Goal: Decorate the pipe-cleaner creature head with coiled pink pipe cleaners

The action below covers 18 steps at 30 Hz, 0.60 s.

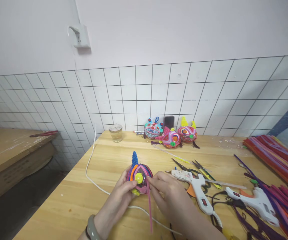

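Observation:
My left hand [123,188] is closed around the left side of a round ornament wrapped in coloured pipe cleaners [134,173]. A coiled blue horn [134,158] sticks up from its top, and a yellow disc [139,178] sits on its front. Part of the dark, shiny ball surface shows beside the disc. My right hand [165,190] pinches a pink pipe cleaner [149,208] against the ornament's right side, its loose end hanging down toward me. My palm and fingers hide the ornament's left edge.
Right of my hands lie two white glue guns [200,191] [257,203], scissors [184,166] and bundles of pipe cleaners [276,156]. Finished ornaments [171,138] and a lidded glass cup [115,133] stand at the back. A white cord [91,176] crosses the table [83,200].

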Each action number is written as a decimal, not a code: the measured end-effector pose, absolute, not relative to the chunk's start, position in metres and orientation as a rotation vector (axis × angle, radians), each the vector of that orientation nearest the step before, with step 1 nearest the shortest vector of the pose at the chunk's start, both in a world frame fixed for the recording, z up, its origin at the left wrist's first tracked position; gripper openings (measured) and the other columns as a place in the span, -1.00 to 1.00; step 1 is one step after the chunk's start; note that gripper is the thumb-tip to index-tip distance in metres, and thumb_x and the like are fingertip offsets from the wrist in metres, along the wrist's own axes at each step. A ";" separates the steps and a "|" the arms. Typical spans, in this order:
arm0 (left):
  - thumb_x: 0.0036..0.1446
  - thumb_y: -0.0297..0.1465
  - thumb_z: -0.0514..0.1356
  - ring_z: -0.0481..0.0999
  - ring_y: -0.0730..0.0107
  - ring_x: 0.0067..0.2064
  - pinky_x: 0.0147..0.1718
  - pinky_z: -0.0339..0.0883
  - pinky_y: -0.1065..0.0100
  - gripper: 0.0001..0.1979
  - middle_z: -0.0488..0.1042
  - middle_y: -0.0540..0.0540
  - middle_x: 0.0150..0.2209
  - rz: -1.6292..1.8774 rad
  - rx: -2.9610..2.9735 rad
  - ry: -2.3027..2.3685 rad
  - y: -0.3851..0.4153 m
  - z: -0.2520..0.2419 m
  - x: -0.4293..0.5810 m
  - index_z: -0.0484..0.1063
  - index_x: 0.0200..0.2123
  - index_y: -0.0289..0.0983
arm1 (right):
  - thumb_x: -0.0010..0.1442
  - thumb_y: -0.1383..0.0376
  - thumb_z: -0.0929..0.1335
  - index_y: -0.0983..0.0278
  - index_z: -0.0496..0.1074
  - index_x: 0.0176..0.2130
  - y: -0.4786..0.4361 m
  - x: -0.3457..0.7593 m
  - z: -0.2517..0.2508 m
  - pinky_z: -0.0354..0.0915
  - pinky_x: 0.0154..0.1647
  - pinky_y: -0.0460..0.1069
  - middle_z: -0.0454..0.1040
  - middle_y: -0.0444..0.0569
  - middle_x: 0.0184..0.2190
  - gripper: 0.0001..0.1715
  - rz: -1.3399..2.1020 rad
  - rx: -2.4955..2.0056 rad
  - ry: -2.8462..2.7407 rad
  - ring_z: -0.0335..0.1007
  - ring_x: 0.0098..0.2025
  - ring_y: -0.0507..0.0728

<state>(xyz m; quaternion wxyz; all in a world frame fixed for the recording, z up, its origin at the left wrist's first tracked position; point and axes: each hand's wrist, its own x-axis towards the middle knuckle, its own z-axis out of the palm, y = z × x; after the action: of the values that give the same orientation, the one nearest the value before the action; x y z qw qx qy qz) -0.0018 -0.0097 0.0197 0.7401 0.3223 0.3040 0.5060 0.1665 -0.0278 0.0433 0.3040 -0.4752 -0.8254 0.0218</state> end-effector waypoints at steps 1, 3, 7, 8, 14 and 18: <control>0.01 -0.50 0.21 0.46 0.25 -0.17 -0.19 0.32 0.23 -0.63 0.49 -0.13 -0.14 1.119 0.699 0.656 -0.009 0.021 -0.002 0.37 -0.06 -0.21 | 0.15 0.49 0.28 0.27 0.50 -0.37 -0.028 0.167 0.043 0.15 -0.43 -0.08 0.42 -0.09 -0.51 -0.77 0.048 -1.263 -2.188 0.32 -0.46 0.05; 0.03 -0.45 0.22 0.46 0.24 -0.17 -0.22 0.33 0.23 -0.69 0.49 -0.12 -0.14 1.143 0.685 0.663 -0.009 0.023 -0.001 0.38 -0.10 -0.21 | 0.15 0.48 0.28 0.26 0.49 -0.39 -0.028 0.166 0.043 0.15 -0.44 -0.08 0.41 -0.10 -0.52 -0.78 0.036 -1.268 -2.194 0.32 -0.46 0.06; -0.02 -0.38 0.29 0.47 0.31 -0.23 -0.25 0.34 0.31 -0.75 0.50 -0.06 -0.23 1.228 0.671 0.775 -0.007 0.025 0.000 0.42 -0.22 -0.23 | 0.16 0.47 0.29 0.24 0.51 -0.39 -0.027 0.164 0.038 0.14 -0.44 -0.07 0.42 -0.10 -0.52 -0.77 0.045 -1.226 -2.184 0.31 -0.47 0.05; -0.04 -0.37 0.31 0.48 0.33 -0.25 -0.26 0.34 0.33 -0.76 0.50 -0.05 -0.27 1.245 0.671 0.798 -0.007 0.025 0.000 0.43 -0.25 -0.24 | 0.17 0.46 0.28 0.24 0.51 -0.38 -0.027 0.163 0.036 0.15 -0.43 -0.07 0.43 -0.10 -0.51 -0.76 0.059 -1.205 -2.171 0.32 -0.46 0.05; -0.08 -0.40 0.33 0.47 0.39 -0.36 -0.32 0.33 0.37 -0.78 0.49 -0.02 -0.39 1.304 0.708 0.834 -0.006 0.022 0.002 0.41 -0.33 -0.28 | 0.21 0.44 0.28 0.24 0.50 -0.35 -0.029 0.159 0.031 0.23 -0.36 -0.04 0.47 -0.06 -0.46 -0.78 0.098 -1.080 -2.138 0.37 -0.41 0.08; -0.10 -0.43 0.33 0.45 0.41 -0.37 -0.34 0.33 0.39 -0.78 0.47 -0.01 -0.41 1.341 0.716 0.864 -0.009 0.022 0.003 0.39 -0.34 -0.28 | 0.19 0.44 0.30 0.25 0.47 -0.34 -0.030 0.157 0.034 0.27 -0.35 -0.03 0.47 -0.05 -0.42 -0.84 0.158 -1.047 -2.094 0.39 -0.38 0.10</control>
<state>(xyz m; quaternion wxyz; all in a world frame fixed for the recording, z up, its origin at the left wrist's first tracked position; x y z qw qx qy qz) 0.0030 -0.0088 0.0217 0.6415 0.3141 0.3791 0.5883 0.1574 -0.0299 0.0341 0.3872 -0.4112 -0.8229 0.0619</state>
